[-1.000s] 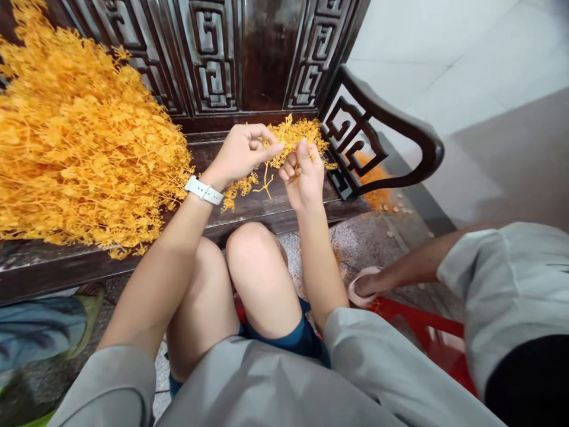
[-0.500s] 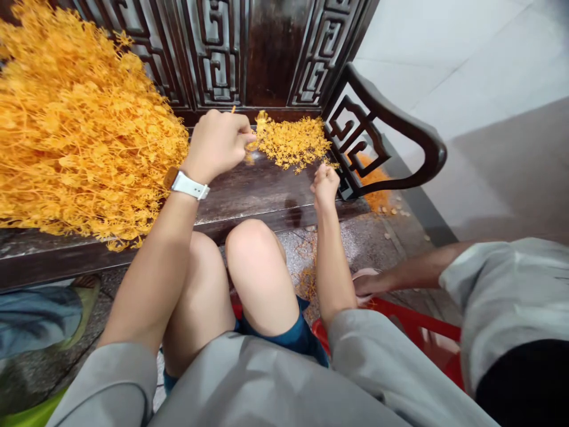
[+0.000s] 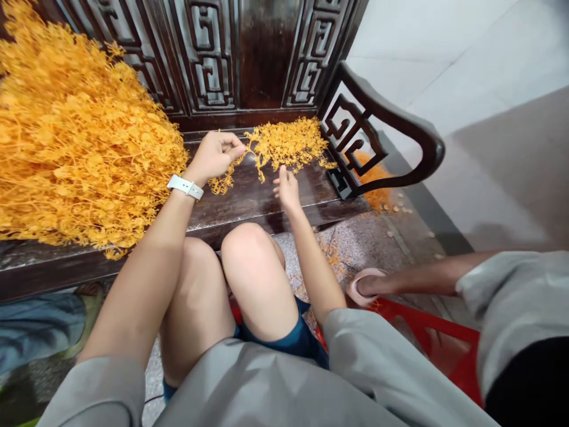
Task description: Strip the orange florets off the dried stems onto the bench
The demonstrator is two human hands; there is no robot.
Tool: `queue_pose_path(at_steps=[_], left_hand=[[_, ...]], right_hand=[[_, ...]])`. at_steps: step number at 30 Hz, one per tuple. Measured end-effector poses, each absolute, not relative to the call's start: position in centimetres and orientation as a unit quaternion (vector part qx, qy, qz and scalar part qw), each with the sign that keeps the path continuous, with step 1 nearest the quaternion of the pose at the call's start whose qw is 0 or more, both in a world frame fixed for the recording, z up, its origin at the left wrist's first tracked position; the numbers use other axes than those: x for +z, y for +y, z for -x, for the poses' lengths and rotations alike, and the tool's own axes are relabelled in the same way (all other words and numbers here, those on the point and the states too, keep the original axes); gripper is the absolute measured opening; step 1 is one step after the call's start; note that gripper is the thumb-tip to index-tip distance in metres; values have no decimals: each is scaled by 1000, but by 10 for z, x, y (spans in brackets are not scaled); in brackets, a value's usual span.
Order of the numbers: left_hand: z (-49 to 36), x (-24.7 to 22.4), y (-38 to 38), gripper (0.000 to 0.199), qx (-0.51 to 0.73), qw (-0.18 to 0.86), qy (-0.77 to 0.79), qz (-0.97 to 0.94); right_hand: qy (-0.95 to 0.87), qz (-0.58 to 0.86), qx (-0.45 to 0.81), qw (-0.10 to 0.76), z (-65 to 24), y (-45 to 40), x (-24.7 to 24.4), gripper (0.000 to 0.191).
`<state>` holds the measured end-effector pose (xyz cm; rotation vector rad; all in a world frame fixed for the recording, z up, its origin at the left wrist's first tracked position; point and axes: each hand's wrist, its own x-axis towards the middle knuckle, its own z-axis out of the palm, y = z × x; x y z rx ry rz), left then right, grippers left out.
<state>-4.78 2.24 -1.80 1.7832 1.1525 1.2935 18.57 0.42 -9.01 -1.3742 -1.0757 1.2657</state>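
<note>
My left hand [image 3: 217, 155], with a white watch strap [image 3: 185, 186] at the wrist, is closed in a pinch on a yellow-orange plastic flower sprig [image 3: 258, 161]. The sprig reaches right of the fingertips, and part of it hangs below the hand. My right hand [image 3: 287, 190] is just in front of a small flat heap of yellow sprigs [image 3: 288, 142] on the dark wooden bench [image 3: 249, 198]. Its fingers are loosely bent and apart, with nothing visible in them.
A big pile of yellow-orange sprigs [image 3: 84, 148] covers the bench's left side. The carved armrest [image 3: 427, 148] bounds the right end. Orange bits [image 3: 373, 184] lie on the floor beyond it. Another person's leg [image 3: 413, 281] and a red plastic stool [image 3: 444, 341] are at right.
My right hand has moved left from beside the armrest, and its fingers have loosened. My left hand has lowered slightly, and the sprig in it now shows clearly.
</note>
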Motion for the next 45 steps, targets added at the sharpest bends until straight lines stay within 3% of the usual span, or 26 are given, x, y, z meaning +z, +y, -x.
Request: queue_pose_path(at_steps=[6, 10, 16, 20, 29, 32, 35, 39, 40, 43, 45], left_hand=[[44, -11, 16, 27, 435, 380, 424, -697], [38, -14, 16, 22, 379, 393, 420, -724], [41, -12, 13, 17, 315, 299, 450, -780], [43, -12, 15, 12, 280, 231, 453, -814], [5, 4, 7, 15, 258, 167, 422, -853], [15, 0, 11, 10, 281, 109, 487, -820], [33, -7, 17, 13, 359, 134, 530, -756], [33, -7, 22, 20, 494, 198, 514, -672], [29, -6, 22, 21, 516, 223, 512, -649], [12, 0, 22, 21, 550, 307, 535, -563], [2, 3, 21, 19, 561, 356, 544, -512]], right_hand=[[-402, 447, 596, 532, -156, -10, -81, 81], [-434, 428, 573, 548, -148, -15, -69, 72], [-483, 421, 477, 601, -151, -9, -78, 73], [-526, 438, 351, 639, -160, -25, -77, 63], [-722, 388, 40, 572, -181, -104, -28, 33], [-733, 351, 15, 582, -196, -138, 3, 30], [-742, 297, 114, 590, -218, -164, 36, 26], [-754, 214, 355, 510, -248, -128, 48, 48], [-727, 219, 385, 525, -254, -105, 41, 53], [-631, 389, 361, 566, -265, -25, 7, 78], [-636, 501, 282, 515, -265, 15, -18, 97]])
